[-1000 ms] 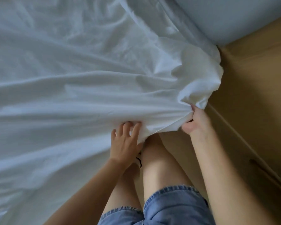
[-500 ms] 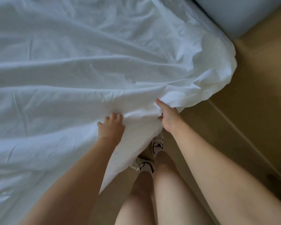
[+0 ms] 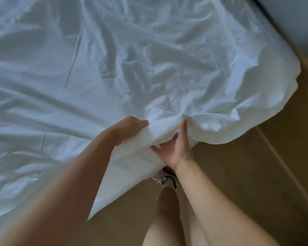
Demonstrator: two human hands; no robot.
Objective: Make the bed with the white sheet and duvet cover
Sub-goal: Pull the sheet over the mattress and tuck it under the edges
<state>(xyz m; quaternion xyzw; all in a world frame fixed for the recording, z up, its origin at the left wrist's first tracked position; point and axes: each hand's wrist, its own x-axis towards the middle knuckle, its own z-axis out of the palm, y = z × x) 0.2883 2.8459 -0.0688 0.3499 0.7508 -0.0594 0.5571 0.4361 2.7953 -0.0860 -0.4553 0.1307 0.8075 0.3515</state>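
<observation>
White sheet (image 3: 114, 68) lies spread out beyond both hands, badly creased. The left hand (image 3: 130, 128) grips a raised fold at the near edge, fingers curled over it. The right hand (image 3: 176, 148), just beside it, presses spread, fairly straight fingers (image 3: 154, 148) against the cloth hanging below that fold, thumb up. To the right of this hand, the corner puffs loose above the floor (image 3: 256, 174). By my reading the sheet needs smoothing and tucking; no duvet cover shows.
</observation>
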